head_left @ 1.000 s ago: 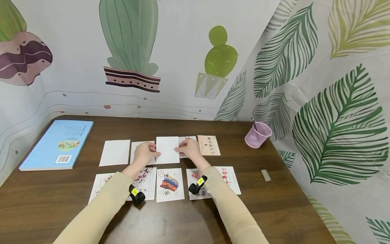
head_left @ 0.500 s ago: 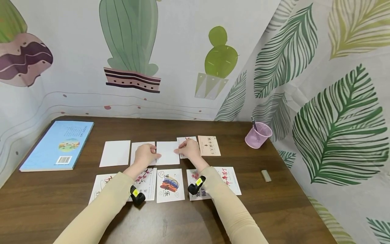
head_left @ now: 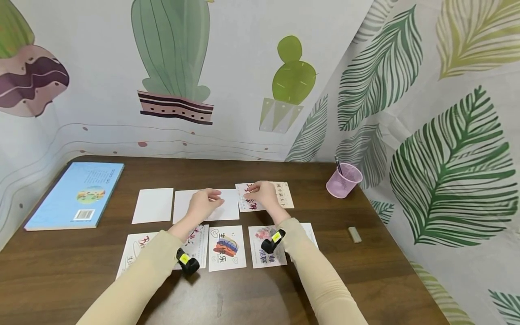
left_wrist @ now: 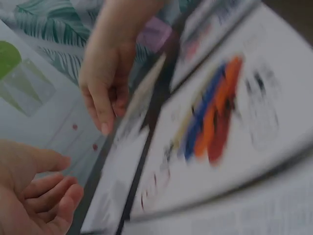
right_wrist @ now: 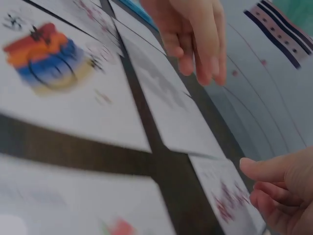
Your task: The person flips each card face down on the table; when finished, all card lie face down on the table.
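My left hand point(head_left: 203, 203) hovers over the blank white cards point(head_left: 230, 205) in the back row, its fingers loosely bent. Nothing shows between thumb and fingers of that left hand point(left_wrist: 41, 191) in the left wrist view. To its right, my right hand point(head_left: 263, 194) is over a white card with red characters point(head_left: 243, 205), partly covering it. In the right wrist view the right hand point(right_wrist: 281, 188) has thumb and fingers apart, close to that card's edge point(right_wrist: 227, 196); touching or not, I cannot tell. A cream card point(head_left: 285, 194) lies partly behind this hand.
Another blank card point(head_left: 152, 206) lies at the back left, near a blue book point(head_left: 77, 194). Several printed cards, including one with an orange and blue smear point(head_left: 227, 248), form the front row. A pink pen cup point(head_left: 343, 181) and an eraser point(head_left: 355, 234) are at the right.
A white card held up between both hands has been laid down in the back row and let go. Both hands have since shifted right, the right one onto the red-character card.
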The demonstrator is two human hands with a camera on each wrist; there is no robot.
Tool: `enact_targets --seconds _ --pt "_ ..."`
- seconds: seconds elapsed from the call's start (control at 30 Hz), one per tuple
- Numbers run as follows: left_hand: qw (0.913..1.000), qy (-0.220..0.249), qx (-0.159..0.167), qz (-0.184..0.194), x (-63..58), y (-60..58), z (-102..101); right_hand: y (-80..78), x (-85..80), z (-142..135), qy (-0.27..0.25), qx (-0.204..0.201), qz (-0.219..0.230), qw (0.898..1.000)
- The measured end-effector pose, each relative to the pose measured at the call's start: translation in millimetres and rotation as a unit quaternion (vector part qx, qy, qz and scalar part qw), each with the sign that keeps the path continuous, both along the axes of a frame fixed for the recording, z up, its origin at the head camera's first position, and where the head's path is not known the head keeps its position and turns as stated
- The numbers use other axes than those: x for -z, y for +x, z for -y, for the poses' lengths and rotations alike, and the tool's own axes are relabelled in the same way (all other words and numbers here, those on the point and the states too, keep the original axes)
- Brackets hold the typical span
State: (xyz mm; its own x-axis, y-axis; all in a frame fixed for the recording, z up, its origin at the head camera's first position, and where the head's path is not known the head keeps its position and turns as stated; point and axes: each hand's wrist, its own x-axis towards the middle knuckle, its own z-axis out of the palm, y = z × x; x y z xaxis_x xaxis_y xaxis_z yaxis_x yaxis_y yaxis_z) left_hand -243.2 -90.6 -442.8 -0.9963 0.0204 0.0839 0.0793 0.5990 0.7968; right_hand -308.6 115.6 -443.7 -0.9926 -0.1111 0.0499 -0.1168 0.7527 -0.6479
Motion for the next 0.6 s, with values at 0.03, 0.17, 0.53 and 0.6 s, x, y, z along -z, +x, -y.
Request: enact_targets --seconds 0.03,0.17,0.53,0.6 --pt "0.9999 0.007 0.011 0.002 -1.8 0.0 -4 -2.1 -1.8 -5 0.000 0.003 0.001 1.000" --pt "0.9982 0.018 0.057 0.008 -5.6 1.6 -19 -6.7 -9.2 -21 -0.008 0.017 0.015 1.000" --pt "0.9935 0.012 0.101 0.051 -0.7 7.3 -59 -6.4 -6.4 -37 -0.010 0.001 0.019 1.000" --pt "0.9933 0.003 0.102 0.052 -0.3 7.9 -62 -6.6 -4.7 -37 -0.013 0.001 0.020 1.000"
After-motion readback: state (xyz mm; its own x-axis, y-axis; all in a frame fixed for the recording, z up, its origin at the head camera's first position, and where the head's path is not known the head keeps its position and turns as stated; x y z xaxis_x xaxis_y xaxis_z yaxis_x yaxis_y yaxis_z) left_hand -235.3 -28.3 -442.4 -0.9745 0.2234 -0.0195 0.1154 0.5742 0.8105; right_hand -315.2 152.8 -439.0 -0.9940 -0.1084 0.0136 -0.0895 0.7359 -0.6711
